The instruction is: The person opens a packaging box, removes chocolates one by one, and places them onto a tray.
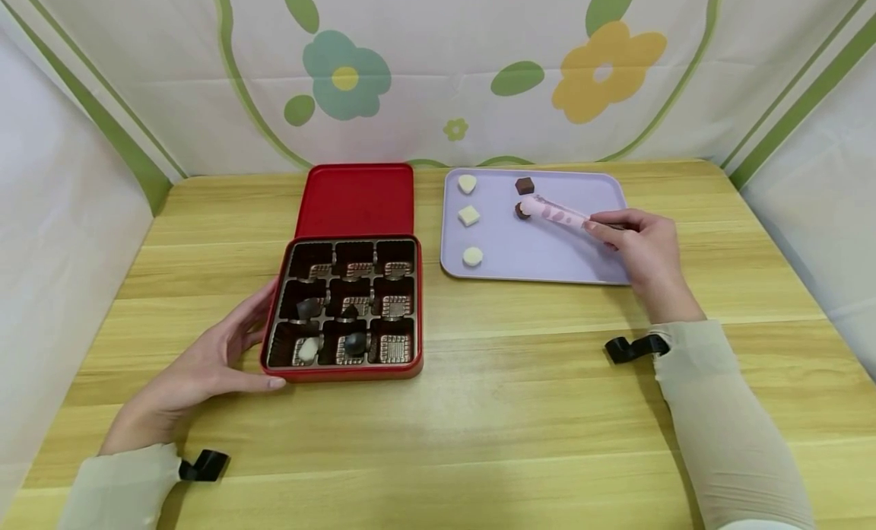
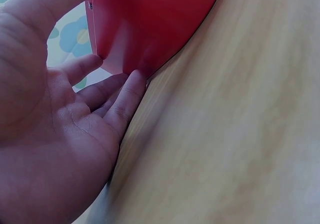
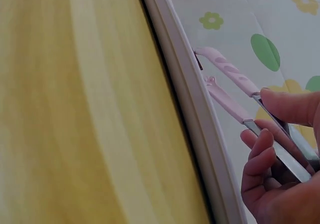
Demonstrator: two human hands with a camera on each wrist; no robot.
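My left hand (image 1: pixel 219 363) rests against the left side of a red chocolate box (image 1: pixel 352 374). Its fingertips touch the box's side wall (image 2: pixel 145 24) in the left wrist view; the thumb reaches along the front corner. Inside the divided insert sit a white chocolate (image 1: pixel 309 350) and a few dark ones, such as the round one (image 1: pixel 355 343). Pink-tipped metal tongs (image 1: pixel 557 213) are held in my right hand (image 1: pixel 646 249), thumb on one arm, fingers on the other. Their tips are at a dark chocolate (image 1: pixel 522 211), partly hidden, on the lilac tray (image 1: pixel 541 260).
On the tray's left lie white chocolates: a rounded one (image 1: pixel 467 183), a square one (image 1: pixel 468 215) and a round one (image 1: pixel 472 256). Another dark chocolate (image 1: pixel 525 185) sits just behind the tongs' tips. The open red lid (image 1: pixel 356 199) lies behind the box, near the flowered curtain (image 1: pixel 438 58).
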